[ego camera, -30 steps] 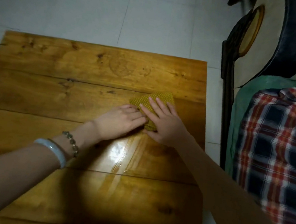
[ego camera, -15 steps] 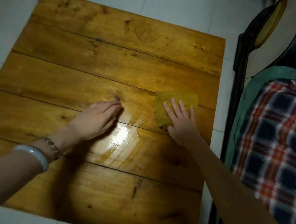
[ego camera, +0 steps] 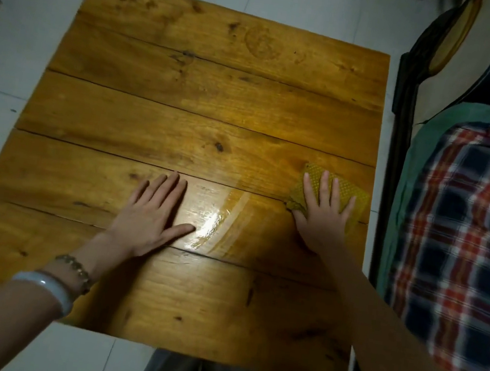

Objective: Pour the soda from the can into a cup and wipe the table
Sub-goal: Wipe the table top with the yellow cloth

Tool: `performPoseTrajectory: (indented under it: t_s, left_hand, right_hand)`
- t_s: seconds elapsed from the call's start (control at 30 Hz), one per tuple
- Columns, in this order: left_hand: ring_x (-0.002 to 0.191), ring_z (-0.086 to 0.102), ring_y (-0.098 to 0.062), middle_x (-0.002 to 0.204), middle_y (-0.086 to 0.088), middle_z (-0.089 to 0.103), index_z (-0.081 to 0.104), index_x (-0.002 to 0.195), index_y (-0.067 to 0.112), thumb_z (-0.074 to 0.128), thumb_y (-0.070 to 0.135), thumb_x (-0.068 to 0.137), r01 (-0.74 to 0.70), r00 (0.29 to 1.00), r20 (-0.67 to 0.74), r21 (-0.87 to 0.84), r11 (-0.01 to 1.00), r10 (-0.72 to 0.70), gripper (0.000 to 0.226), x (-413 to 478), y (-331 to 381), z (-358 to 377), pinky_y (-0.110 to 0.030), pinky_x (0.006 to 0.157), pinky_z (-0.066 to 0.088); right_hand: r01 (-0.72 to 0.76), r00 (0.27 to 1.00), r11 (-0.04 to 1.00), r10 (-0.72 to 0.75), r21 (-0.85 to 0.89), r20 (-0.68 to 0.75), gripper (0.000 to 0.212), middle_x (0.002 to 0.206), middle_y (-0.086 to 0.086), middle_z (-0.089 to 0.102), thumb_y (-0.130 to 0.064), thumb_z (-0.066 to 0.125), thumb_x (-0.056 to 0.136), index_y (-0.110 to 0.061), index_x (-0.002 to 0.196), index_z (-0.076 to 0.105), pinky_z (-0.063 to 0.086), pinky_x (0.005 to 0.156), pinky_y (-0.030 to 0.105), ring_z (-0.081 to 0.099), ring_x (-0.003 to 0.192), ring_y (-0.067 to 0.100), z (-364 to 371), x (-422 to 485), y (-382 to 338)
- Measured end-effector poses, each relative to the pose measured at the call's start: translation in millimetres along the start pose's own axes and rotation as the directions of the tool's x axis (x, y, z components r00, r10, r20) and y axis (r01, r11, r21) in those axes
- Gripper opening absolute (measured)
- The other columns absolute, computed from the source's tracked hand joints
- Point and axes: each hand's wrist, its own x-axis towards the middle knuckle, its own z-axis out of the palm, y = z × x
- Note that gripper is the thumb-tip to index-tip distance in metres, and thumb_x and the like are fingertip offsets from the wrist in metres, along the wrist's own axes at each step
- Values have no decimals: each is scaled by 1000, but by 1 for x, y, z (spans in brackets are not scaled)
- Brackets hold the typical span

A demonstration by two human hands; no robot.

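I see pale tiled floor (ego camera: 308, 3) under dim light | sofa (ego camera: 472, 59) to the right | plaid blanket (ego camera: 467, 214) over green cloth (ego camera: 409, 182) | light glare on the planks

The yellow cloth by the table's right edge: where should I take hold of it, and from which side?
Grip the bunched near-left corner of the yellow cloth, coming from above and the left. There it is folded thick, while the rest lies flat under the right hand, close to the table edge. The left hand rests flat nearby.
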Motion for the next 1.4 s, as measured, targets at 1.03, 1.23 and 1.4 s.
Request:
performPoseTrajectory:
  t_s: [1.03, 1.23, 1.4]
  left_hand:
    - [139, 29, -28, 151, -15, 27, 27, 144, -2, 23, 41, 93, -6, 999, 47, 60, 998, 4, 67, 1, 56, -5, -36, 115, 4]
    - [142, 22, -20, 154, -10, 23, 25, 147, 5, 25, 34, 89, -9, 999, -44, -206, 978, 0, 64, 1, 52, -1, -31, 117, 1]
    - [142, 17, -16, 154, -6, 21, 24, 147, 8, 24, 38, 88, 153, 962, -118, -510, 846, -245, 66, -5, 50, -13, -39, 114, 12]
  right_hand:
    - [144, 986, 982, -132, 120, -103, 55, 149, 11, 35, -46, 30, 91, -29, 144, 31, 9, 105, 67, 28, 138, 36, 4, -3, 25]
    - [-79, 997, 981, 75, 176, 29, 63, 157, 8, -12, -54, 20, 94, -33, 144, -12, -16, 104, 63, -12, 143, 34, -2, 1, -28]
    - [87, 991, 985, -101, 148, 92, 69, 145, 7, -37, -59, 16, 94, -31, 143, -24, -24, 99, 65, -31, 135, 33, -3, 6, -108]
